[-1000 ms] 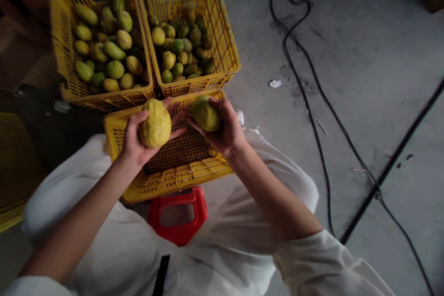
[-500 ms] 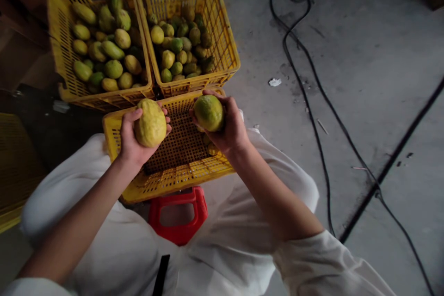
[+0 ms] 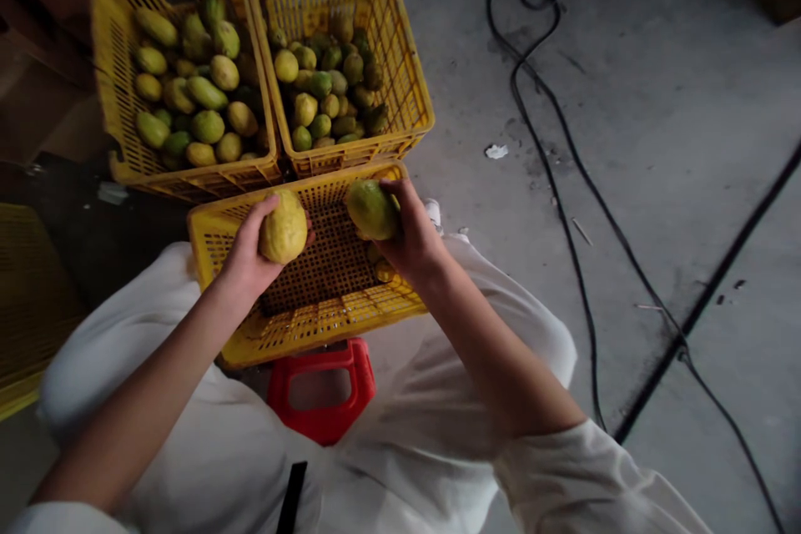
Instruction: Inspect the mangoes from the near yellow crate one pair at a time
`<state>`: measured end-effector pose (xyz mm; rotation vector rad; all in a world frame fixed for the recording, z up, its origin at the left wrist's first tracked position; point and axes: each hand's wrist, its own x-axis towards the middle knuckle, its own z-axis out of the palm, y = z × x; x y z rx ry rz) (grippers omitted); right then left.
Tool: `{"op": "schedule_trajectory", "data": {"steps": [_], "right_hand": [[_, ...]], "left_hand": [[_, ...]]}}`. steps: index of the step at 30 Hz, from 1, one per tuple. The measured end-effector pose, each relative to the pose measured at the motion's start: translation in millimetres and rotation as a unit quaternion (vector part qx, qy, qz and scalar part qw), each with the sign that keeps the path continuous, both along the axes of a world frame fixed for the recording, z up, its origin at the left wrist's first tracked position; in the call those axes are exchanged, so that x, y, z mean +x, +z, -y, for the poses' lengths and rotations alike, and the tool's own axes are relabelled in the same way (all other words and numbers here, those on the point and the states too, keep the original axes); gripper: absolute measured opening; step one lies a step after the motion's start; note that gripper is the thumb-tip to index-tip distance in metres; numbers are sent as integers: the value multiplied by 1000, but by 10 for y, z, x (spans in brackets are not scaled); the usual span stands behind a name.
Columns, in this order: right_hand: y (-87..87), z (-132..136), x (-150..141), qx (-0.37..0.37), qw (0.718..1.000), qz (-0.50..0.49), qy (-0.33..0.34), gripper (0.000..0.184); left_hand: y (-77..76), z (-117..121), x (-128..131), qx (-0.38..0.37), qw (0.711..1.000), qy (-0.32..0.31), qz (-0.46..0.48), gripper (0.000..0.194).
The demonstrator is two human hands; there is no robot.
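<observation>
My left hand [image 3: 247,254] is closed round a large yellow fruit [image 3: 284,228]. A greener fruit [image 3: 371,209] sits in my right hand [image 3: 413,238], whose fingers wrap it. Both hands hover over a nearly empty yellow crate [image 3: 325,313] resting across my lap. A small fruit [image 3: 383,271] lies in that crate near my right wrist.
Two yellow crates stand beyond on the floor: the left one [image 3: 113,83] holds larger green-yellow fruits, the right one [image 3: 400,67] smaller ones. A red stool [image 3: 322,388] shows between my knees. Black cables [image 3: 563,183] run over the grey concrete floor at right. Another yellow crate [image 3: 25,309] sits at far left.
Both hands have turned their fruits. The left hand now grips its yellow fruit from the side, slightly lower and more to the right. The right hand stays almost in place.
</observation>
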<state>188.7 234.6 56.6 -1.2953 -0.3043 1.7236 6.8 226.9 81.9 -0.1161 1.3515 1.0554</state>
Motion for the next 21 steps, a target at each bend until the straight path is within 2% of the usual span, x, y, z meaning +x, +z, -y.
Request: {"op": "schedule_trajectory", "data": {"steps": [3,7,11,15,18,21], "right_hand": [[24,-2,2,8,1000,14,25,23],[5,-7,12,-25,999,-26,29,33],[-156,25,-5,-96,990,-101,20,28],[-373,135,-68,-208,961,-181,18,24],[-485,187,-114,-257,951,-170,-6,19],[-489,87,-128,-244,960,-138,-23,17]], "left_hand": [[-13,13,-15,-30,999,-24,-6,9],[7,40,-9,-34,999,-37,-6,1],[-1,40,-31,-51,998,-45,7,15],[-63,41,-109,-109,994,-32,9,32],[-136,86,-178,-144,989,-4,27,27],[-208,169,-236,-176,983,12,40,21]]}}
